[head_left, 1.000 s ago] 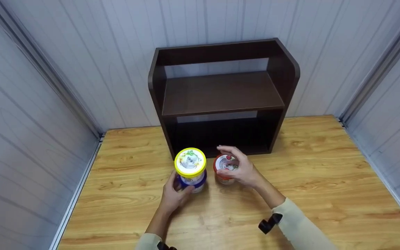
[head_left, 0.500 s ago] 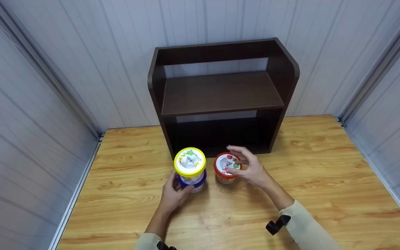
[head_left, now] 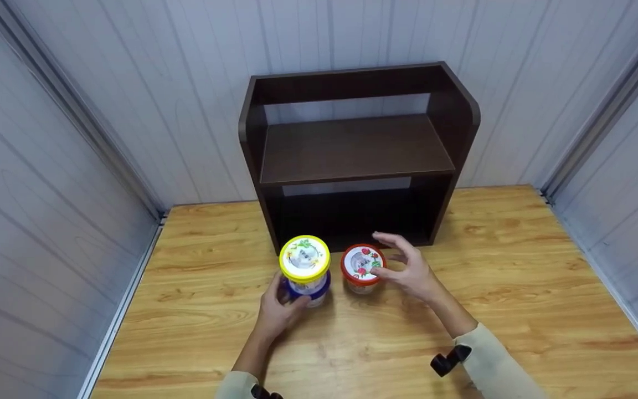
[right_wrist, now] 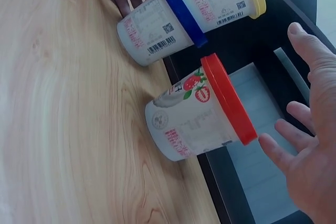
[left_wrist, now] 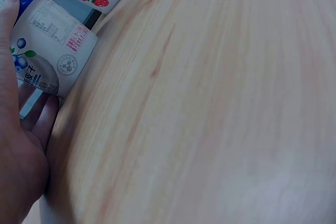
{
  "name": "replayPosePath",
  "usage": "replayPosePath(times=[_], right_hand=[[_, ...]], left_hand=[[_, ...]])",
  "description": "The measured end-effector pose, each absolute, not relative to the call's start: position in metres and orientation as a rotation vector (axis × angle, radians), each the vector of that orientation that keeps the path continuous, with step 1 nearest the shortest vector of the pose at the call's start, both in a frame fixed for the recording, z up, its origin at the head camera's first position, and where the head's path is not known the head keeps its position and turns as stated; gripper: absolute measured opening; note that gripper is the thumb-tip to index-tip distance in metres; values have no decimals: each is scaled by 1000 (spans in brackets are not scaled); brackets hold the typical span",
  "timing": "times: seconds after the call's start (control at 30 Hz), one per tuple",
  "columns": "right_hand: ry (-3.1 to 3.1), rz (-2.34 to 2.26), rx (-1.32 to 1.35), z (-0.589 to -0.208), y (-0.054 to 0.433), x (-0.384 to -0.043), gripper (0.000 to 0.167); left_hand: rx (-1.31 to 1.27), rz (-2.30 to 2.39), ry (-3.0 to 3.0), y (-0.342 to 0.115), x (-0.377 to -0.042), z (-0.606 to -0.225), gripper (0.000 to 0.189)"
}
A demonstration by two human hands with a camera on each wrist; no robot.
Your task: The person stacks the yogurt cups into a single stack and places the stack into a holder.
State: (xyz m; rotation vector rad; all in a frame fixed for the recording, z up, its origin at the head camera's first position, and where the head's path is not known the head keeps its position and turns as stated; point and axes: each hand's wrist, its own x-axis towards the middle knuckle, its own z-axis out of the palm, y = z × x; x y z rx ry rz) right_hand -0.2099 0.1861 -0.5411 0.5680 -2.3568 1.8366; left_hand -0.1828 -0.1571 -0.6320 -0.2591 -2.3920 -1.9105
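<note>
A yellow-lidded yogurt cup [head_left: 304, 258] stands on top of a blue-lidded yogurt cup [left_wrist: 52, 45], both upright. My left hand [head_left: 276, 311] grips the blue-lidded cup from the left, its thumb near the blue lid and its fingers partly hidden behind the cup. Just to the right, a red-lidded yogurt cup [right_wrist: 191, 114] with strawberries on it stands on the table. Spread and apart from that cup, my right hand [head_left: 410, 271] hovers beside its lid, holding nothing, as the right wrist view [right_wrist: 315, 129] also has it.
Directly behind the cups stands a dark brown two-tier shelf [head_left: 358, 147], its lower compartment facing me. The wooden table [head_left: 208, 310] reaches to grey panelled walls [head_left: 197, 100] at the back and both sides.
My right hand has moved off to the right from over the red-lidded cup, uncovering its lid. The left hand and the stacked cups have stayed in place.
</note>
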Motion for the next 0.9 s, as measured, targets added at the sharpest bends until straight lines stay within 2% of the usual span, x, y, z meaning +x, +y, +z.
replayPosePath(times=[0.23,0.53,0.9], right_hand=[[-2391,1818,514,-552,188,-209,75],[-2388,1831,485,-569,189,-209,94],[-2369,1929,458,-584,185,-208,97]], left_hand=[[-225,-1982,-2380,-157,-182,-630,88],[-167,-2034,-2403,-155,-184,-626,88],[-189,-2012,-2396,-156,-184,-629,91]])
